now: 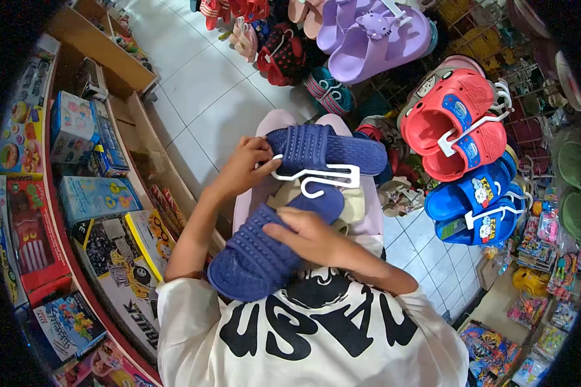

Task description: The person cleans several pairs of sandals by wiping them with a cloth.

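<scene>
Two navy slides with woven-look straps are in front of me, one in each hand. My left hand [255,160] grips the far slide [358,153] at one end, its fingers curled over the edge. Nearer my chest, my right hand [306,235] is wrapped round the near slide [248,261], thumb on the strap. This one is tilted, one end towards my lower left. Between the slides is a white plastic shoe hanger [326,174], with its hook over the near slide's sole. My left thumb is close to one end of the hanger.
Boxed toys [113,271] fill shelves on my left. On the right hang purple slides [374,39], red clogs [452,122] and blue slides [478,203] on white hangers. More small shoes [281,55] hang ahead above the tiled floor [200,84]. Packaged toys [490,348] lie lower right.
</scene>
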Demonstrator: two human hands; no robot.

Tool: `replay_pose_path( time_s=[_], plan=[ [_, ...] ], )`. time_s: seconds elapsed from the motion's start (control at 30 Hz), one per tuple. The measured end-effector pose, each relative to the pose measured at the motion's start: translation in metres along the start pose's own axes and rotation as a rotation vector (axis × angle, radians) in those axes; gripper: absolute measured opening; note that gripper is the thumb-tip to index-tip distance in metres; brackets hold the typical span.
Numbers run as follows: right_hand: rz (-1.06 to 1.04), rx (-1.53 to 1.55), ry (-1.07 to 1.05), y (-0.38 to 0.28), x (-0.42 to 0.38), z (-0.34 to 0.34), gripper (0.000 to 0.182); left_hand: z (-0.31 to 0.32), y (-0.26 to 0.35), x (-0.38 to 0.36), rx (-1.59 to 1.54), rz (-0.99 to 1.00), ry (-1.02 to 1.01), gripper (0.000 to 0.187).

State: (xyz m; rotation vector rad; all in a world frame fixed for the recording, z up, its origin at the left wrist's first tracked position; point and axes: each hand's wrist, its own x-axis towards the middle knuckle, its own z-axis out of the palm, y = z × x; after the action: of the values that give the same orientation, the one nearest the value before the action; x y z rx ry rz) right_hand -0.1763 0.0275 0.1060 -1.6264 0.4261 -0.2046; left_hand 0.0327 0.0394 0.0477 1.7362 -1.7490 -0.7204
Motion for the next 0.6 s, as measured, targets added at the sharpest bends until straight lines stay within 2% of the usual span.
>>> replay_pose_path(
  time_s=[0.1, 0.17, 0.2, 0.3, 0.43, 0.5, 0.53, 0.57, 0.6],
  plan=[
    [-0.013, 0.215, 0.004, -0.035, -0.017, -0.023, 0.031, 0.006, -0.011, -0.003, -0.047, 0.061, 0.032, 0.020],
    [0.280, 0.783, 0.024, -0.056, -0.034, -0.028, 0.031, 0.011, -0.017, -0.004, -0.020, 0.083, 0.034, 0.019],
    [0.156, 1.081, 0.028, -0.054, -0.037, -0.027, 0.033, 0.015, -0.021, -0.004, -0.006, 0.094, 0.036, 0.019],
    [0.088, 1.295, 0.212, -0.062, -0.038, -0.024, 0.034, 0.052, -0.057, 0.000, -0.162, -0.029, 0.225, 0.016],
    [-0.079, 0.714, 0.300, -0.073, -0.055, -0.034, 0.043, 0.053, -0.076, 0.003, 0.015, 0.189, 0.178, 0.017],
    [0.033, 0.665, 0.247, -0.075, -0.067, -0.039, 0.045, 0.055, -0.079, 0.000, 0.098, 0.288, 0.151, 0.018],
    [0.077, 0.685, 0.231, -0.064, -0.069, -0.040, 0.043, 0.031, -0.010, -0.009, 0.020, 0.050, 0.150, 0.023],
    [0.120, 0.703, 0.216, -0.050, -0.071, -0.039, 0.041, 0.023, 0.002, -0.010, -0.018, 0.023, 0.129, 0.026],
    [0.187, 0.523, 0.186, -0.022, -0.073, -0.033, 0.037, 0.024, 0.003, -0.010, -0.048, 0.006, 0.147, 0.026]
  ],
)
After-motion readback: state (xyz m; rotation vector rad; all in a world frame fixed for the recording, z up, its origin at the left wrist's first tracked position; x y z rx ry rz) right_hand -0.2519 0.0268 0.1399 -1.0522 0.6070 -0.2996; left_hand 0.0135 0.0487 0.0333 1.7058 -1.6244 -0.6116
